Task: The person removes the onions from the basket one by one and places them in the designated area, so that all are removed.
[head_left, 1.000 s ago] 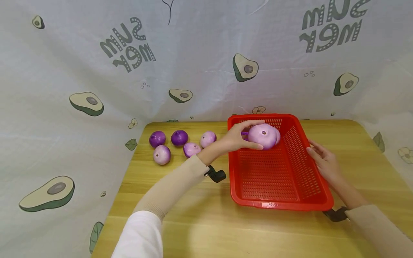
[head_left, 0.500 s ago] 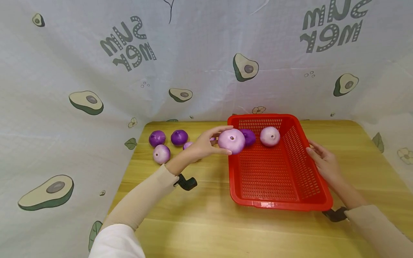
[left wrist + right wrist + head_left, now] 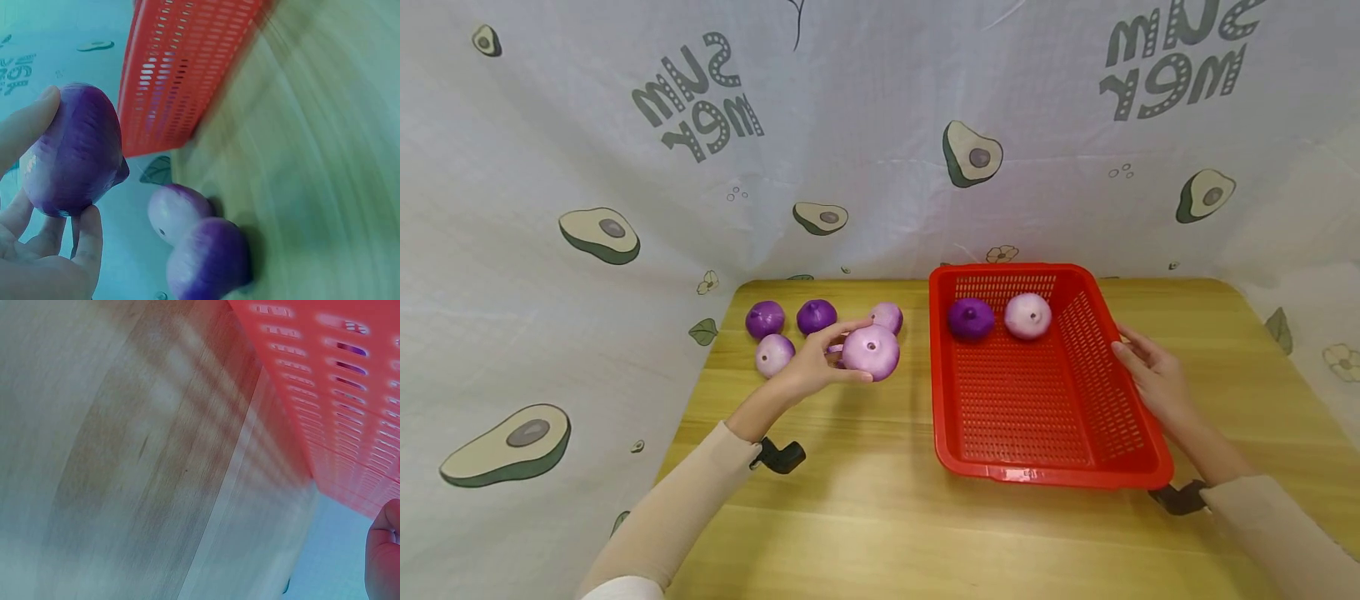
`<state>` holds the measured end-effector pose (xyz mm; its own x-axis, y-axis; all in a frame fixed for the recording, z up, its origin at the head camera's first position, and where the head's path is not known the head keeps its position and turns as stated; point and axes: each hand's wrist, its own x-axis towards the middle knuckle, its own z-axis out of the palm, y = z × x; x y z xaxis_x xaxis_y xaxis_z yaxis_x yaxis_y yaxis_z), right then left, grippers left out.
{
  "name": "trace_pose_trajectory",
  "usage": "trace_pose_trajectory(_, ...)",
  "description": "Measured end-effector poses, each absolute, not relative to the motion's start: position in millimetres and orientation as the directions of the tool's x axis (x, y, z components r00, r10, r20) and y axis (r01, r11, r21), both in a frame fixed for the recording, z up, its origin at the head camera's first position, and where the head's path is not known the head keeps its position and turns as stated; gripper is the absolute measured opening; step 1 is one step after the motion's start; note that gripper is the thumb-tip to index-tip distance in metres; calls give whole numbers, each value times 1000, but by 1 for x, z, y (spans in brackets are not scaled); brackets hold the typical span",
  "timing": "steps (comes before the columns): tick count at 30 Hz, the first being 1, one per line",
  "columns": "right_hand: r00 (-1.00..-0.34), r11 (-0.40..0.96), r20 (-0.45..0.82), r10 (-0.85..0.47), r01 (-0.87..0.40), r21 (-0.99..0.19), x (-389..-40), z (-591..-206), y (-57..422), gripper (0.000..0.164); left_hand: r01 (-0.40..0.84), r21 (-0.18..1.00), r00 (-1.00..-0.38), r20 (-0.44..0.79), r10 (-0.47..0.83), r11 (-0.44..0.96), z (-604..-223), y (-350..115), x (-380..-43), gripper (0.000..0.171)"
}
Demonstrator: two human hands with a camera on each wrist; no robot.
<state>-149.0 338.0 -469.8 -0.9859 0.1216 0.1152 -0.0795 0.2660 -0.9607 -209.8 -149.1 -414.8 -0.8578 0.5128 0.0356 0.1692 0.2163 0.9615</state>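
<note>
In the head view my left hand (image 3: 808, 367) holds a pale purple onion (image 3: 871, 352) between thumb and fingers, raised over the left part of the table. The left wrist view shows this onion (image 3: 78, 150) from its darker, pointed side. Around it on the table lie several more onions: two dark purple ones, including one onion (image 3: 816, 317), a whitish onion (image 3: 774, 355) and a pale onion (image 3: 887, 317) just behind the held one. My right hand (image 3: 1156, 379) grips the right rim of a red plastic basket (image 3: 1052, 478).
Inside the basket, near its back wall, sit a dark purple onion (image 3: 971, 319) and a whitish onion (image 3: 1028, 317). The wooden table (image 3: 880, 533) meets a hanging cloth (image 3: 880, 125) printed with avocados at the back. A black wrist mount (image 3: 781, 456) juts from the left wrist.
My left hand has carried the onion leftward out from over the basket to above the table's onions. My right hand and the basket have stayed in place.
</note>
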Motion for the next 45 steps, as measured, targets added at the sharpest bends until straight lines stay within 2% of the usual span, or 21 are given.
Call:
trace_pose_trajectory(7,-988,317,92,125,-48,-947,-147,-469,336,57,175,952,-876,33,482,253,-433,-176,-200,75)
trace_pose_trajectory(18,-988,294,104,114,-67,-953,-146,-472,338,57,134,929,-925,-8,380,345,-463,-204,-189,75)
trace_pose_trajectory(26,-983,388,144,114,-89,-917,-145,-472,337,56,195,916,-934,63,353,352,-483,-213,-191,73)
trace_pose_trajectory(45,-985,311,137,109,-97,-945,-148,-471,337,55,176,907,-945,48,323,381,-492,-215,-192,72)
